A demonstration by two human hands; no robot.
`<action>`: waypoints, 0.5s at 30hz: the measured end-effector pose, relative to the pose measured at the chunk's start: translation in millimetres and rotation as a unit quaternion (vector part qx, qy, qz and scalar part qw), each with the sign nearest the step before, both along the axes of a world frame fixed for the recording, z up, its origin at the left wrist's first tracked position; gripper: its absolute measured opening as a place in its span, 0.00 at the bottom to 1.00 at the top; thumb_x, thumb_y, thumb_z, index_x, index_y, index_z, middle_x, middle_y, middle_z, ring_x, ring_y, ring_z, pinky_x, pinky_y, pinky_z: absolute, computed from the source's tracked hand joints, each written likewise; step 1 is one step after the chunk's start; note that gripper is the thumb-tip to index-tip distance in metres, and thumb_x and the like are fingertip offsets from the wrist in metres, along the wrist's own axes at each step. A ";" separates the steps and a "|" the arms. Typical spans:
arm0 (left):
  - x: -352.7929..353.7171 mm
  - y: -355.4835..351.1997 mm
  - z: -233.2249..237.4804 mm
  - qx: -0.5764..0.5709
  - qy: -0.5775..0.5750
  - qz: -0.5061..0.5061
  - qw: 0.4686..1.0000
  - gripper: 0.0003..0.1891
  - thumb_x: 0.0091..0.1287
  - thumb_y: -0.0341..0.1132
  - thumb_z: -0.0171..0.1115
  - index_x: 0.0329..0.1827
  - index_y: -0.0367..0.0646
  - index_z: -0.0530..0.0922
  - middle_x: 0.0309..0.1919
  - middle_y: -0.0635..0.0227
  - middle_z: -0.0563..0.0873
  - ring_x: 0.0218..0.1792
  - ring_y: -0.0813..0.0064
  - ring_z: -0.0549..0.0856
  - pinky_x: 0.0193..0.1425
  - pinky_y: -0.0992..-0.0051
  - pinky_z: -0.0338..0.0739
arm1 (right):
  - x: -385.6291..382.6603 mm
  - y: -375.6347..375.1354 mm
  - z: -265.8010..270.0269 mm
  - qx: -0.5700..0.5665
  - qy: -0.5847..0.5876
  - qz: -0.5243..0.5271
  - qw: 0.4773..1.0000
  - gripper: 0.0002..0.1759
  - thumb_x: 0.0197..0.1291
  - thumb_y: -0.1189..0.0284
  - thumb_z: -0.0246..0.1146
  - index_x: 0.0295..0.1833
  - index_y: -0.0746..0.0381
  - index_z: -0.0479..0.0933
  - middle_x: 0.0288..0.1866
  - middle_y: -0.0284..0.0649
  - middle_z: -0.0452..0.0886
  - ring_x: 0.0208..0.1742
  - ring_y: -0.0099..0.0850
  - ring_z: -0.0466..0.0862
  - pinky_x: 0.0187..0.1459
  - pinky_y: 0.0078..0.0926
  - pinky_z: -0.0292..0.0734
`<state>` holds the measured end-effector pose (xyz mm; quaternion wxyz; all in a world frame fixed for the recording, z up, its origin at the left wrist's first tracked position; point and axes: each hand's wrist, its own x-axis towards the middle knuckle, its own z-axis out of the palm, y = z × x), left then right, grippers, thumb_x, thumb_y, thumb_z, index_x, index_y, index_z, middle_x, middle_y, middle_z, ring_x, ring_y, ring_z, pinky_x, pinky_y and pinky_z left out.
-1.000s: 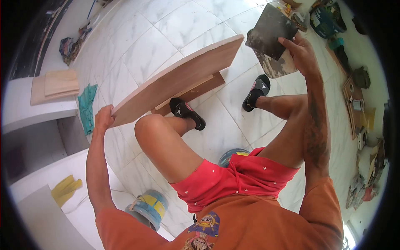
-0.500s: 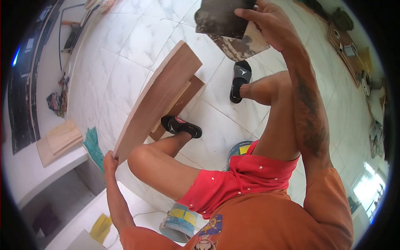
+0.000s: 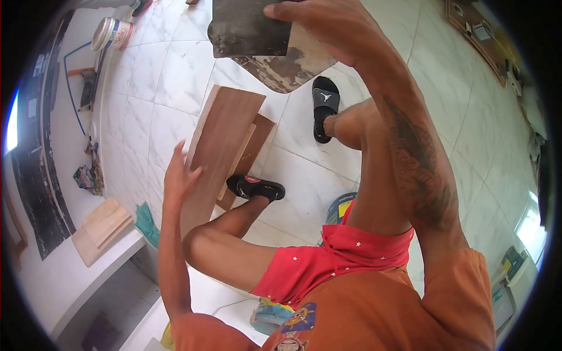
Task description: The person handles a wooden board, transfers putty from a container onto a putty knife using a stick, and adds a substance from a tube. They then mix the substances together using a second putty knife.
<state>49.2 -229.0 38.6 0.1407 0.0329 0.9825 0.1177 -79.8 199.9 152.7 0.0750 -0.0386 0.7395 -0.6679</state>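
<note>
A long brown board (image 3: 225, 131) leans in front of me, with a smaller wooden piece (image 3: 257, 140) behind it. My left hand (image 3: 180, 180) is beside the board's left edge, its fingers spread, holding nothing. At the top of the view my right hand (image 3: 316, 23) grips a dark, flat plate (image 3: 252, 32) smeared with grey material. Under that plate is a second smeared plate (image 3: 287, 70), also at my right hand. Part of my right hand's grip is hidden behind the plates.
Thin wooden sheets (image 3: 104, 229) and a teal cloth (image 3: 146, 223) lie on a white ledge (image 3: 117, 266) at left. A white bucket (image 3: 111, 34) stands at upper left. Another bucket (image 3: 272, 316) is beside my shorts. My sandalled feet are on the tiled floor (image 3: 304, 167).
My left hand has let go of the board's near edge and moved up along it, fingers opening. My right hand and the plates have shifted left in the view.
</note>
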 end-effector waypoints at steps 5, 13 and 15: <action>-78.2 98.1 -11.5 -0.081 -0.013 0.040 0.996 0.33 0.54 0.39 0.75 0.61 0.40 0.70 0.43 0.44 0.86 0.47 0.44 0.85 0.51 0.56 0.81 | -5.4 2.8 -1.2 0.005 -0.026 -0.031 0.999 0.20 0.60 0.69 0.64 0.46 0.78 0.81 0.40 0.53 0.86 0.42 0.37 0.85 0.45 0.30 0.78; -82.5 90.1 -12.6 -0.122 0.006 0.048 0.991 0.20 0.55 0.39 0.74 0.43 0.37 0.78 0.38 0.47 0.88 0.42 0.45 0.87 0.46 0.55 0.81 | 0.7 19.4 -8.2 -0.091 -0.058 -0.054 0.993 0.18 0.60 0.70 0.65 0.45 0.77 0.82 0.39 0.49 0.85 0.40 0.36 0.84 0.42 0.30 0.76; -71.4 85.8 -3.4 -0.109 0.008 0.059 0.992 0.19 0.55 0.39 0.74 0.42 0.37 0.78 0.38 0.47 0.88 0.42 0.45 0.87 0.46 0.56 0.81 | -4.6 14.9 -15.8 -0.117 -0.069 -0.054 0.989 0.17 0.61 0.72 0.64 0.46 0.77 0.81 0.40 0.48 0.84 0.40 0.35 0.84 0.43 0.30 0.76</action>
